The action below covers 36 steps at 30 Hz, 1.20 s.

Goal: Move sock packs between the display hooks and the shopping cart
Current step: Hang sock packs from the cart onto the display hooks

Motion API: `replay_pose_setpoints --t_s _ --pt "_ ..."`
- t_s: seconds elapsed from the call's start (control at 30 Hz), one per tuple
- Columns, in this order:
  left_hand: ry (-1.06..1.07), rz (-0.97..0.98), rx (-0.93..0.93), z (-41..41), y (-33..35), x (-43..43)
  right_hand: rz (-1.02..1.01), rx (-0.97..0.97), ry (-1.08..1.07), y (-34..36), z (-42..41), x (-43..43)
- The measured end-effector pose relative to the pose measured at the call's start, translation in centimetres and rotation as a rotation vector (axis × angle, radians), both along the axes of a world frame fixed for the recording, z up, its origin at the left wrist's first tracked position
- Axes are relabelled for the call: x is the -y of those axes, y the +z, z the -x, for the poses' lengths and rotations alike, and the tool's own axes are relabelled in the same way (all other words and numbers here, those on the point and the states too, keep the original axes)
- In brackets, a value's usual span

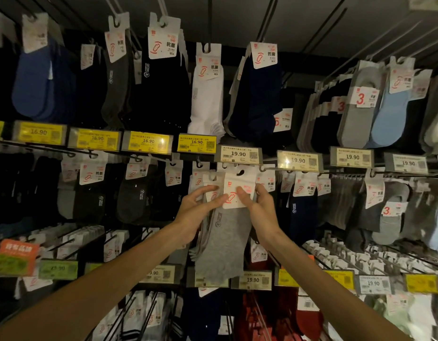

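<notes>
Three crowded rows of hanging sock packs (161, 94); the grey sock pack with white card header (225, 239) sits mid-row, neighbours close at both edges, header pinched by left hand (197, 212) and right hand (262, 209), beneath a cream 19.90 price tag (238, 154)

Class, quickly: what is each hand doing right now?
Left hand: pinches the grey sock pack near its top.
Right hand: pinches the same pack near its top.

Dim, warm light — fisheye bending at edges, corners soft.
</notes>
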<state>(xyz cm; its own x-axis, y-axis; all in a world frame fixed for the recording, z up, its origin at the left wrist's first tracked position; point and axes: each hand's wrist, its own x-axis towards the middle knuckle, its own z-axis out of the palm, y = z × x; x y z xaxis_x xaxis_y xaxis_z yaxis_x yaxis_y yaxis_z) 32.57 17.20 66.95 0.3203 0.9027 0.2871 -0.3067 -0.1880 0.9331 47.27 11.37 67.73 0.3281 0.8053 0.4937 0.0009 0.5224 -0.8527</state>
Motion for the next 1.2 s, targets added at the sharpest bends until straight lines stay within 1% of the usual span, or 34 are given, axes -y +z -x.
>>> replay_pose_setpoints --t_s 0.13,0.27,0.4,0.6,0.83,1.0,1.2 --pt "-0.04 -0.029 0.02 0.3 0.8 0.4 -0.066 0.038 0.0 1.0 -0.1 0.0" --pt "-0.012 -0.052 0.012 0.2 1.1 0.7 -0.11 0.061 0.015 1.3 0.2 -0.1" --pt "0.023 -0.045 0.057 0.3 1.1 0.7 -0.137 0.083 -0.006 2.3 0.8 -0.2" --pt "0.14 -0.082 0.039 -0.3 2.1 1.1 -0.134 0.047 -0.099 3.4 1.3 -0.9" --pt "0.131 -0.11 0.049 -0.1 2.0 1.2 -0.138 0.036 -0.115 3.8 1.5 -0.8" --pt "0.166 -0.146 0.066 -0.1 1.9 1.2 -0.079 0.015 -0.119 5.0 1.4 -1.6" --pt "0.171 -0.182 0.087 -0.3 1.8 1.1 -0.113 0.034 -0.152 5.4 1.2 -2.4"
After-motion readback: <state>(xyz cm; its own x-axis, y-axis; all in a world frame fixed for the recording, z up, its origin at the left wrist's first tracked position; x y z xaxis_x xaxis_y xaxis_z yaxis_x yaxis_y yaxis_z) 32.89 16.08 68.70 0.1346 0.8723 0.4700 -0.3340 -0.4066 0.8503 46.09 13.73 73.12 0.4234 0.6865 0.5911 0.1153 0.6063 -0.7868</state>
